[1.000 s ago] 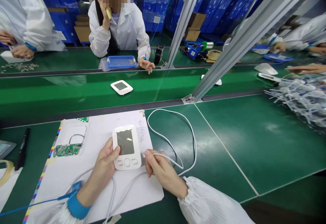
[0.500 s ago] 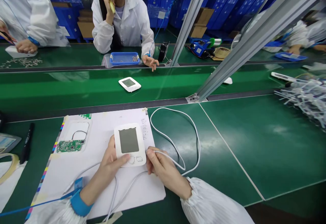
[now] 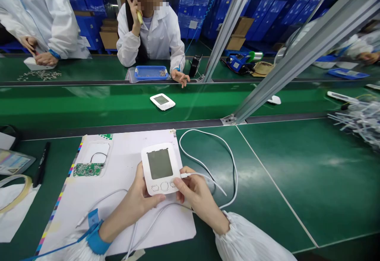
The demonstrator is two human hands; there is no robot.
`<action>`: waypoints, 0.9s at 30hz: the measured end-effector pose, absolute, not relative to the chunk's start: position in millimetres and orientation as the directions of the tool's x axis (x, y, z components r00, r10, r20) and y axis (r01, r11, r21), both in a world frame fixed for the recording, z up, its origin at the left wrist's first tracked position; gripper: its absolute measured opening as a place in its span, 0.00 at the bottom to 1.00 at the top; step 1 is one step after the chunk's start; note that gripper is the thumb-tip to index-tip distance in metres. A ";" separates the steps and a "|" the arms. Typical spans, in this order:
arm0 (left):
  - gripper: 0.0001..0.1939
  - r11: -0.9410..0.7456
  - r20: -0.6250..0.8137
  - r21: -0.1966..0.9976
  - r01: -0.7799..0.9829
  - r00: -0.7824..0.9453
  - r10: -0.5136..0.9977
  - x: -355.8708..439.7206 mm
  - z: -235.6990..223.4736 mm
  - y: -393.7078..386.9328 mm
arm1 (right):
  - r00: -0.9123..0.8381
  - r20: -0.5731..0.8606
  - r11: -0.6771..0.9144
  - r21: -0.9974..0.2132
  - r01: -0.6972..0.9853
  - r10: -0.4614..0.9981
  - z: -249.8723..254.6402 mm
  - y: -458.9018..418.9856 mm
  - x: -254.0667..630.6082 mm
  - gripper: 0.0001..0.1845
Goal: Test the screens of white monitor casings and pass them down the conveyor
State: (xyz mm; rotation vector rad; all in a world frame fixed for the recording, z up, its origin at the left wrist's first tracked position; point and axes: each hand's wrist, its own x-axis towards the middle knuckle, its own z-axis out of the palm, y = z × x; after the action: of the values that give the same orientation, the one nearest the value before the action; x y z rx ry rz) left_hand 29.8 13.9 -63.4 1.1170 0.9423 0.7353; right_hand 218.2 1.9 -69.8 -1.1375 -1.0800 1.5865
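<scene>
A white electronic device (image 3: 160,164) with a grey screen and rounded buttons is held tilted up above a paper sheet. My left hand (image 3: 141,195) is closed round its left and lower edge, the thumb at the bottom. My right hand (image 3: 197,195) grips the lower right corner, its thumb over the right button and its fingers behind. At the device's right side is the plug of a white cable (image 3: 233,162); whether it is fully seated I cannot tell. The cable loops over the green table, and more cable runs below my hands.
On the paper sheet (image 3: 118,213) lies an open white casing with a green circuit board (image 3: 88,169). A black marker (image 3: 42,164) and a tape roll (image 3: 18,193) are at left. Beyond, another device (image 3: 162,101) rests on the green belt (image 3: 89,106); a metal post (image 3: 267,73) slants at right. Co-workers sit opposite.
My right thumb has moved from the cable's plug onto the device's lower right button, so the plug now shows at its side. The whole view has shifted slightly.
</scene>
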 end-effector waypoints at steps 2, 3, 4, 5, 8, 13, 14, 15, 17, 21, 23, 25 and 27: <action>0.41 0.290 -0.249 0.956 -0.036 0.419 0.873 31.7 -60.7 13.5 | -0.190 -0.196 -0.231 -0.956 -0.182 0.962 -71.8 1.9 217.8 0.22; 0.40 0.291 -0.251 0.956 -0.039 0.409 0.877 32.7 -59.2 13.3 | -0.189 -0.193 -0.229 -0.955 -0.189 0.963 -72.5 1.9 217.7 0.22; 0.40 0.294 -0.254 0.955 -0.042 0.399 0.881 33.6 -57.7 13.1 | -0.190 -0.191 -0.228 -0.954 -0.193 0.963 -73.1 1.7 217.4 0.22; 0.41 0.296 -0.258 0.954 -0.042 0.388 0.885 34.3 -56.4 13.0 | -0.191 -0.189 -0.226 -0.955 -0.193 0.963 -73.4 1.6 217.2 0.22; 0.41 0.300 -0.269 0.954 -0.023 0.377 0.886 35.2 -54.4 12.5 | -0.189 -0.175 -0.208 -0.962 -0.175 0.966 -73.3 1.6 216.9 0.21; 0.41 0.307 -0.281 0.952 -0.016 0.362 0.889 35.6 -54.3 12.1 | -0.207 -0.159 -0.192 -0.970 -0.149 0.965 -74.8 3.3 217.3 0.22; 0.40 0.305 -0.278 0.952 -0.021 0.359 0.891 35.8 -54.1 12.0 | -0.208 -0.159 -0.193 -0.969 -0.152 0.965 -75.8 3.6 217.4 0.21; 0.39 0.303 -0.275 0.953 -0.022 0.357 0.893 35.9 -54.0 11.9 | -0.210 -0.162 -0.197 -0.968 -0.158 0.964 -76.8 3.8 217.4 0.21; 0.38 0.298 -0.273 0.954 -0.019 0.350 0.896 35.8 -54.3 11.4 | -0.215 -0.171 -0.209 -0.963 -0.170 0.961 -79.1 4.1 217.1 0.21; 0.40 0.297 -0.273 0.954 -0.030 0.318 0.908 34.6 -58.9 9.9 | -0.209 -0.210 -0.248 -0.953 -0.175 0.955 -82.8 4.5 215.3 0.23; 0.41 0.297 -0.272 0.954 -0.038 0.306 0.912 34.1 -61.7 9.2 | -0.205 -0.217 -0.255 -0.949 -0.184 0.954 -84.5 4.8 214.1 0.25; 0.42 0.305 -0.281 0.952 -0.036 0.305 0.910 33.9 -63.3 8.9 | -0.205 -0.213 -0.253 -0.947 -0.197 0.955 -86.1 5.2 213.1 0.26; 0.45 0.315 -0.291 0.949 -0.032 0.305 0.907 34.3 -63.1 8.8 | -0.204 -0.210 -0.252 -0.946 -0.204 0.956 -87.1 5.8 212.4 0.27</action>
State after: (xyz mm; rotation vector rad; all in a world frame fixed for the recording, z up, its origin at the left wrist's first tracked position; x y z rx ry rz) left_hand 34.3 8.8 -63.1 1.0525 1.0643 0.8040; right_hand 212.4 5.8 -87.1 -1.1095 -1.0411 1.6167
